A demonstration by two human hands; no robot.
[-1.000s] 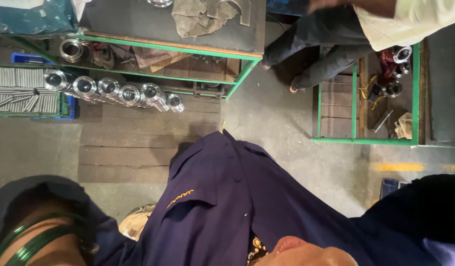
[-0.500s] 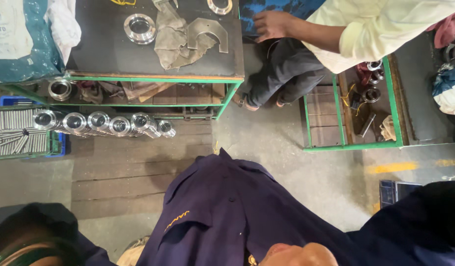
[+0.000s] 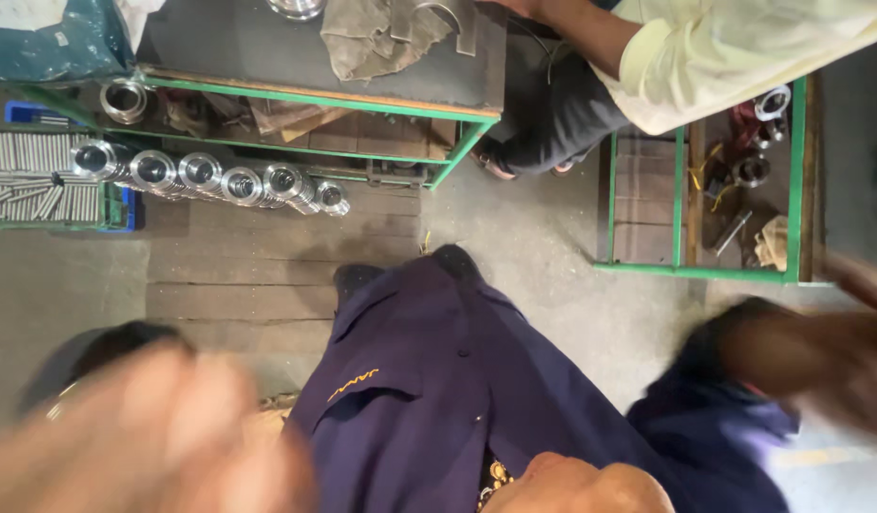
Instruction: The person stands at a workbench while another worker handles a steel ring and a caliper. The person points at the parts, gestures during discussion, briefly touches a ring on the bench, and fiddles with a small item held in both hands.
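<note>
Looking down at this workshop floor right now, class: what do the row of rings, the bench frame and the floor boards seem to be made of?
Row of rings: probably machined steel, bright and mirror-like. Bench frame: likely metal angle painted green, with thin straight edges. Floor boards: seemingly bare wood, dull brown with plank seams.

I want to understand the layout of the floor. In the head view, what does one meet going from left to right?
Blurred left hand → row of shiny metal rings → green-framed table → navy shirt → co-worker's pale yellow sleeve → green-framed rack → blurred right hand.
</note>
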